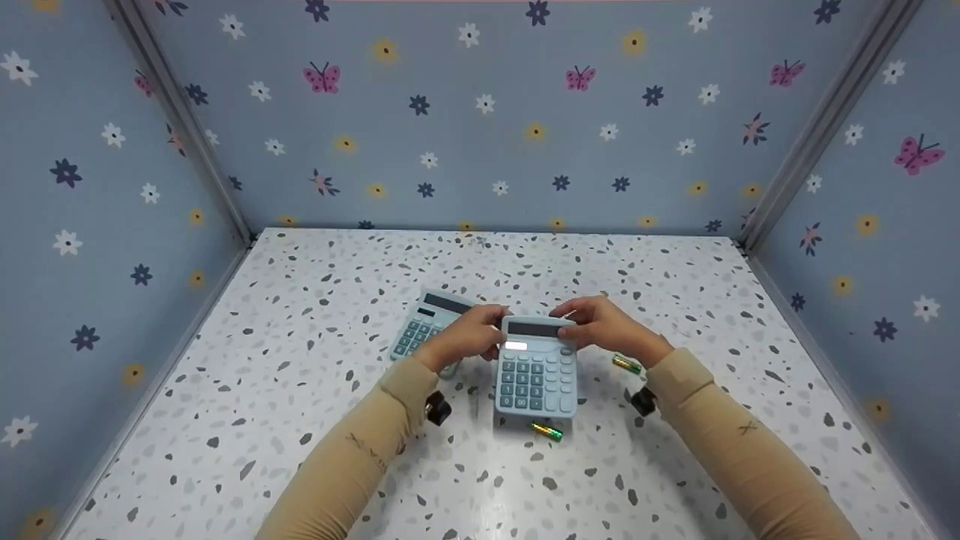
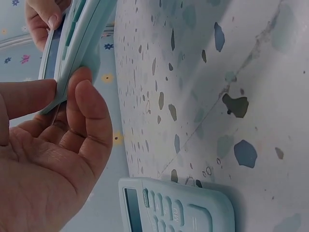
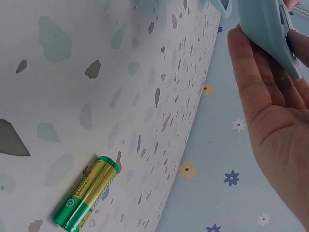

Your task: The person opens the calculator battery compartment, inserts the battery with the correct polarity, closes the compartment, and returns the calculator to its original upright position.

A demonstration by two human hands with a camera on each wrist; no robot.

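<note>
A light blue calculator (image 1: 536,375) is held up off the table between both hands, its keys and dark display facing the head camera. At its upper left edge the left hand (image 1: 471,331) grips it, thumb on the front and fingers curled behind, as the left wrist view shows. The right hand (image 1: 604,326) pinches the upper right corner, with the thumb on the front by the display and the other fingers behind. A second light blue calculator (image 1: 414,334) lies on the table, partly hidden under the left hand and forearm.
One green and gold battery (image 1: 547,431) lies just below the held calculator. Another battery (image 1: 626,364) rests near the right wrist. The speckled white table (image 1: 300,300) is bounded by flowered blue panels (image 1: 480,112) at the back and sides.
</note>
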